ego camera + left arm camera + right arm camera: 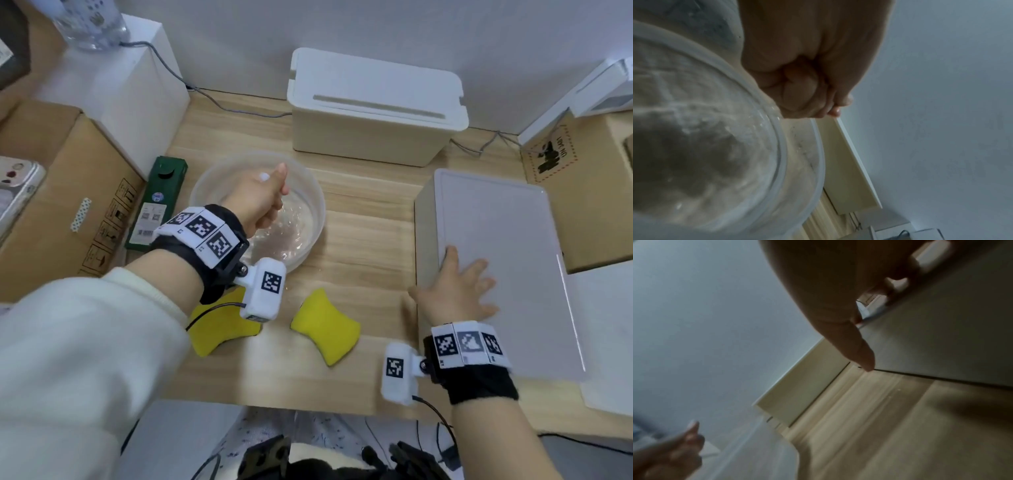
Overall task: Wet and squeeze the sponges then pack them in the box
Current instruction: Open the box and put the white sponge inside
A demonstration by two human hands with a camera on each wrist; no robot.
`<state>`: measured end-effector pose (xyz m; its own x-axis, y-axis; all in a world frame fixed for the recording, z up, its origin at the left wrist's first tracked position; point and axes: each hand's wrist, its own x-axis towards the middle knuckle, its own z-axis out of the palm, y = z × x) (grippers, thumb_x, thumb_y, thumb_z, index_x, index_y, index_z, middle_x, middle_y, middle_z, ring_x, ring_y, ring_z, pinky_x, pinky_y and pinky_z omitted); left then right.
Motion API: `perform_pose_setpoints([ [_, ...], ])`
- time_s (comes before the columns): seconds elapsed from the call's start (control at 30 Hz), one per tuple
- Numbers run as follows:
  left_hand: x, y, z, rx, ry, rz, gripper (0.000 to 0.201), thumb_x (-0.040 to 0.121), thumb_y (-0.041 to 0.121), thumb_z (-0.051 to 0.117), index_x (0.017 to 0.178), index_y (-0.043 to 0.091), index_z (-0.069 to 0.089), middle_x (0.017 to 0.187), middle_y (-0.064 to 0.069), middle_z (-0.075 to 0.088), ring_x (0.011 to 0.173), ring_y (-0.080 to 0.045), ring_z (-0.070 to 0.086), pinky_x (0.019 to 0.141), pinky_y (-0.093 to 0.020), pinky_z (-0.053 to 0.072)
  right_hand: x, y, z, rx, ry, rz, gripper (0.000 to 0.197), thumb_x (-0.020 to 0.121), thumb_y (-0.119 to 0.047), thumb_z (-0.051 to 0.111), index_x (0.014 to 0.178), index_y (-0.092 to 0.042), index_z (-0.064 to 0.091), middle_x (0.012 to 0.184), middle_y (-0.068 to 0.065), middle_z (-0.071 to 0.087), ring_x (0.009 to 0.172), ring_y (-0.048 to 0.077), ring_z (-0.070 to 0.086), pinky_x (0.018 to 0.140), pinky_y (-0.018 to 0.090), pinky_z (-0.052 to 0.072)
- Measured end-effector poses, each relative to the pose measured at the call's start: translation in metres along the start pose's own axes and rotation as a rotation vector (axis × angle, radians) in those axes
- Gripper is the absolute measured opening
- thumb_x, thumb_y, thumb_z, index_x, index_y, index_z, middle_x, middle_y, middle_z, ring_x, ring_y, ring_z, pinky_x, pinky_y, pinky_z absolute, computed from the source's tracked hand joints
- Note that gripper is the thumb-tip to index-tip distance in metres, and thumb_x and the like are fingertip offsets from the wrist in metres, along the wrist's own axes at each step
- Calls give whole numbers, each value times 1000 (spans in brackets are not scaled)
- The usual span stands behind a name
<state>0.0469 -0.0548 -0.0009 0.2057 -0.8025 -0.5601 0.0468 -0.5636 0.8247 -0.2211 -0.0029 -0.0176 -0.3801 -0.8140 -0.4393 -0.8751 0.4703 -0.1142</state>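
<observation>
Two yellow sponges lie on the wooden table in front of the bowl, one [325, 329] in the open and one [219, 329] partly under my left wrist camera. My left hand [260, 198] hovers over the clear bowl of water [322, 212], curled into a fist. In the left wrist view the fist [803, 91] shows nothing inside it, above the bowl's rim [781, 146]. My right hand [466, 287] lies flat with spread fingers on the lid of the white box [496, 222] at the right. Its thumb [855, 345] reaches the lid's edge [941, 337].
A white slotted cable box [373, 109] stands at the back. A green carton [157, 202] lies left of the bowl, beside a cardboard box [51, 212] and a white box [137, 85]. Another cardboard box [582, 192] sits at the far right. The table's front edge is close to me.
</observation>
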Motion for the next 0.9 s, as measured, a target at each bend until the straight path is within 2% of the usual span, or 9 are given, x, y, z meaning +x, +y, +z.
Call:
perform_pose_setpoints([
  [0.1,0,-1,3,-37,-11,-39,50,88,58,37,56,21,40,40,9,37,31,-7,27,32,-15,21,5,3,9,-109,26,-8,82,84,-18,50,144,-28,-6,154,19,-16,141,44,-8,109,67,10],
  [0.2,-1,-2,4,-42,19,-39,54,79,69,40,51,23,38,39,9,36,32,-10,27,36,-19,22,7,5,6,-137,34,-11,74,86,-8,40,144,-28,-2,156,18,-11,142,43,-3,110,65,13],
  [0.4,-5,-3,8,-115,50,38,43,91,47,40,56,21,42,38,9,37,32,-9,28,37,-18,22,7,7,0,-163,36,-28,69,88,-7,39,144,-29,4,156,17,-5,142,42,2,110,63,18],
  [0.43,-5,-2,7,-122,12,48,39,93,41,41,61,19,46,39,9,39,31,-8,29,36,-17,24,6,7,0,-164,39,-29,69,88,-7,39,144,-29,4,156,17,-5,142,42,2,110,63,18],
  [0.5,-9,2,6,-155,-78,70,12,95,23,43,92,14,51,51,1,48,34,-8,39,36,-17,31,6,7,2,-171,49,-30,69,89,-7,38,144,-28,3,156,17,-5,142,42,3,110,63,18],
  [0.6,-13,7,1,-150,-143,99,34,91,2,45,120,18,37,79,-10,63,48,-13,47,38,-18,38,6,8,4,-185,71,-32,68,88,-6,37,144,-28,4,156,18,-4,142,42,3,110,63,18],
  [0.73,-11,11,-7,-125,-74,152,25,93,12,45,115,22,45,64,-1,51,45,-10,36,37,-16,27,8,7,7,-199,100,-22,68,88,-7,39,144,-28,5,156,17,-3,142,42,4,109,63,19],
  [0.8,-9,10,-10,-119,10,172,14,95,23,43,108,25,49,57,4,44,42,-8,34,37,-17,26,8,8,9,-211,125,-25,68,88,-7,39,143,-28,6,156,17,-1,142,41,6,108,63,22],
  [0.9,-7,3,-12,-71,89,227,17,96,23,37,100,30,52,55,4,41,38,-7,33,37,-18,26,8,9,13,-239,153,-35,69,89,-7,40,144,-27,4,156,17,0,141,42,8,107,62,26],
])
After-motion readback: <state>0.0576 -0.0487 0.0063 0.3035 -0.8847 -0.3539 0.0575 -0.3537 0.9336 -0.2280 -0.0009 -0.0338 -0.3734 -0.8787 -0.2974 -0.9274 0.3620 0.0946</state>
